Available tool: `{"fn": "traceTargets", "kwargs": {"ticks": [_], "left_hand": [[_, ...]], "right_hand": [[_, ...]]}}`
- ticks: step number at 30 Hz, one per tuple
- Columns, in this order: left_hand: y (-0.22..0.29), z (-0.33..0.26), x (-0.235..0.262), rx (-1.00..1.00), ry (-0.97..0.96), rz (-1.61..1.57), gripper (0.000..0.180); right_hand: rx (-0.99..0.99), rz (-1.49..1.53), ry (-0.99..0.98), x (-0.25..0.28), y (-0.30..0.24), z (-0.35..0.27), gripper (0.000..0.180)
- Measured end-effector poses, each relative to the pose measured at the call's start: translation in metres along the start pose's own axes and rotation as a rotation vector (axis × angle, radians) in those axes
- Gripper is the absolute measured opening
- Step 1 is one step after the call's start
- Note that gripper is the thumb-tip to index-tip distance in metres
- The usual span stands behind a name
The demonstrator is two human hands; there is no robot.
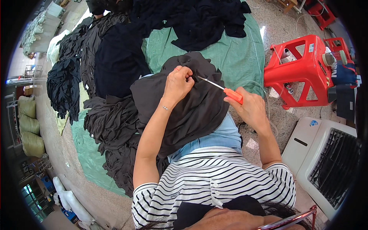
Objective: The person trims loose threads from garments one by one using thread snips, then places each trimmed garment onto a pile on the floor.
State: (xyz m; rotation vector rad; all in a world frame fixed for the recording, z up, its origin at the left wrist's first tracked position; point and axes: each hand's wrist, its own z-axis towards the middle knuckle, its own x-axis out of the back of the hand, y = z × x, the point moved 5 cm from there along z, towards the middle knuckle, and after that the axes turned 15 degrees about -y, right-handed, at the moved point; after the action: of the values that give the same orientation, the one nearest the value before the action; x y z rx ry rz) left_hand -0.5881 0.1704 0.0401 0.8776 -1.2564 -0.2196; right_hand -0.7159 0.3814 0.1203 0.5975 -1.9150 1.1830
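A dark grey-brown garment (pixel 172 119) is spread across my lap, over light blue trousers. My left hand (pixel 178 81) is closed, its fingers pinching a fold of the garment's cloth. In my right hand (pixel 250 106) is an orange-handled tool (pixel 233 96) with a thin metal shaft, much like a screwdriver. The shaft slants left and its tip meets the dark cloth just right of my left fingers. What exactly the tip touches is too small to tell.
Piles of dark clothes (pixel 119 57) lie ahead and left on a green sheet (pixel 237 50). At right stand a red plastic stool (pixel 303 42) and a white machine with a black grille (pixel 303 142). A thin clear hose (pixel 267 103) runs near my right arm.
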Motion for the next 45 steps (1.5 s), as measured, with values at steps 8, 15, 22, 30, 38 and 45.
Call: {"fn": "traceTargets", "kwargs": {"ticks": [8,15,22,30,38,45], "left_hand": [[-0.001,-0.002,-0.001,0.032,-0.002,-0.043,0.014],[0.02,0.002,0.011,0.08,0.126,-0.061,0.017],[0.019,-0.016,-0.006,-0.079,0.189,0.13,0.013],[0.019,0.009,0.007,0.015,0.292,0.147,0.019],[0.0,0.037,-0.002,0.146,0.096,0.173,0.015],[-0.001,0.028,0.002,0.089,0.174,-0.052,0.012]], "right_hand": [[-0.031,-0.082,-0.072,-0.005,0.0,0.004,0.044],[-0.1,0.047,0.001,-0.003,0.007,0.004,0.039],[-0.101,0.056,0.022,-0.003,0.015,-0.005,0.042],[-0.156,0.068,0.037,0.004,0.021,-0.009,0.042],[-0.143,-0.023,0.007,0.017,0.017,0.024,0.04],[-0.025,-0.094,-0.026,0.014,0.004,0.037,0.043]]}}
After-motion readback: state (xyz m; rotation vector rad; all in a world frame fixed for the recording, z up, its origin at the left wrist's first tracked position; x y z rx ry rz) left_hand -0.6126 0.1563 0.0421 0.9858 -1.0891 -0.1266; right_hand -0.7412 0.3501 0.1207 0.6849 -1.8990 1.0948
